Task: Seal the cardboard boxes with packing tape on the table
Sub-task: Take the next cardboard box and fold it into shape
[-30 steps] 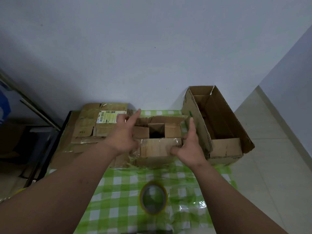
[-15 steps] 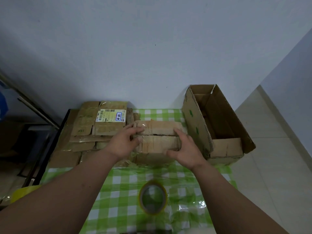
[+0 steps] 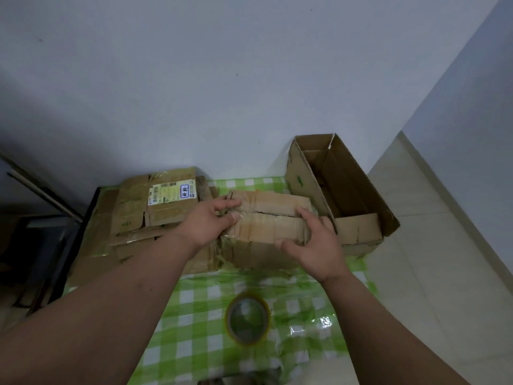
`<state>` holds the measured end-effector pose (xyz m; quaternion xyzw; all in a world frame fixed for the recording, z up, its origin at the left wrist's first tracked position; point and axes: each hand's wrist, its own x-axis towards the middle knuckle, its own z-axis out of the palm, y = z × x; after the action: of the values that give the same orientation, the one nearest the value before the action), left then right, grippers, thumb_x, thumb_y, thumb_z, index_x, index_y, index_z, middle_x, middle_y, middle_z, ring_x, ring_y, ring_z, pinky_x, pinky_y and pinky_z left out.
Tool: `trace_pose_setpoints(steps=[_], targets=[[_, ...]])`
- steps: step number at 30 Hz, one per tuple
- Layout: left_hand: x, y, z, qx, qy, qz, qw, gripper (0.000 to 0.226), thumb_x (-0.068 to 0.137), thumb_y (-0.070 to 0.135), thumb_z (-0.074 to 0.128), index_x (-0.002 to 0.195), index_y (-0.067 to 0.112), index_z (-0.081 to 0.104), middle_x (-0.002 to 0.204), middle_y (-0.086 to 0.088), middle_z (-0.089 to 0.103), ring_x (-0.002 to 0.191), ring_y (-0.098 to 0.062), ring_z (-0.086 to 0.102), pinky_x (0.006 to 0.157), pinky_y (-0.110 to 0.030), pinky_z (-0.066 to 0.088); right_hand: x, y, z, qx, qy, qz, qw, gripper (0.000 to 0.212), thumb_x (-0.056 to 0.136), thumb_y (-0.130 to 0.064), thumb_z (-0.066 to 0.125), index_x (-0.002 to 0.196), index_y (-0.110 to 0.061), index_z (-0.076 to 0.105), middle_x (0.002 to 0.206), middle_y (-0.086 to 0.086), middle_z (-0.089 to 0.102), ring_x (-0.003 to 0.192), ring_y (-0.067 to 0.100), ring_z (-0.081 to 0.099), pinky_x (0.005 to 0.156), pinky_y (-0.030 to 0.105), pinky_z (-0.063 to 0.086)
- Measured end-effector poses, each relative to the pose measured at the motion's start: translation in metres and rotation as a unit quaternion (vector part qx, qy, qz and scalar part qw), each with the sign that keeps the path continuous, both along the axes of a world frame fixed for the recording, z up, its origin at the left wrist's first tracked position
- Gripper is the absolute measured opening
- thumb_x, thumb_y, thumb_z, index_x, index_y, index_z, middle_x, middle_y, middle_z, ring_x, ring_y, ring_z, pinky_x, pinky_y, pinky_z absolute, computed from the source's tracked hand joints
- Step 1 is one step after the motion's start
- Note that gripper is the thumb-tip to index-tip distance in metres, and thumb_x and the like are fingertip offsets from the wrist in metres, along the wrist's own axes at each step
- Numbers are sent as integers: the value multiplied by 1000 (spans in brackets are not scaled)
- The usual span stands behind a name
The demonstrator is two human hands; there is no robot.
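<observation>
A small worn cardboard box [image 3: 266,226] stands at the middle of the table with its two top flaps folded down and a narrow seam between them. My left hand [image 3: 208,220] presses on the box's left end, fingers laid across both flaps. My right hand [image 3: 313,243] rests on the right end, fingers curved over the near flap and thumb against the front face. A roll of clear packing tape [image 3: 248,320] with a yellowish rim lies flat on the tablecloth, closer to me than the box and untouched.
A long open cardboard box [image 3: 358,232] lies at the table's right edge. Flattened and taped boxes [image 3: 155,209], one with a shipping label, are stacked at the back left. The table has a green checked plastic cloth [image 3: 194,315]. A white wall stands behind, tiled floor at right.
One second ago the small box was open with both hands at its side flaps. The top flaps have since been folded shut, and both hands now hold them down.
</observation>
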<state>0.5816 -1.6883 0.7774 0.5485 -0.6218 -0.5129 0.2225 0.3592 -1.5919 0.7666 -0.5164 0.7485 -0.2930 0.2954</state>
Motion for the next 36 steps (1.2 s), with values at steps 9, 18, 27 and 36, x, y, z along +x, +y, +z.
trace_pose_setpoints(steps=[9,18,27,36], targets=[[12,25,-19,15,-44,-2,999,38,92,6,65,129,14,63,147,0,46,122,-6,45,84,-3,41,17,17,-14,72,51,46,995,97,70,-54,80,151,-33,30,139,2,38,126,25,49,103,36,43],[30,22,-34,-39,-126,5,991,34,88,15,71,120,28,68,157,3,32,141,-19,38,117,-37,32,30,16,-18,83,99,76,989,73,88,-60,57,151,-38,28,150,5,27,135,29,37,109,46,35],[15,25,-29,-228,-333,-174,898,41,100,7,42,140,13,49,161,0,23,149,-19,17,117,-30,21,34,12,-23,65,293,155,941,56,105,-40,17,157,-24,6,164,-6,-12,151,14,-13,119,45,-13],[15,36,-29,-128,-447,-246,850,104,66,86,-6,152,29,-20,157,9,-31,144,-9,-29,121,-48,-6,35,13,-29,74,314,162,932,85,83,-64,-10,157,-24,-2,163,-4,-18,149,15,-18,115,52,-21]])
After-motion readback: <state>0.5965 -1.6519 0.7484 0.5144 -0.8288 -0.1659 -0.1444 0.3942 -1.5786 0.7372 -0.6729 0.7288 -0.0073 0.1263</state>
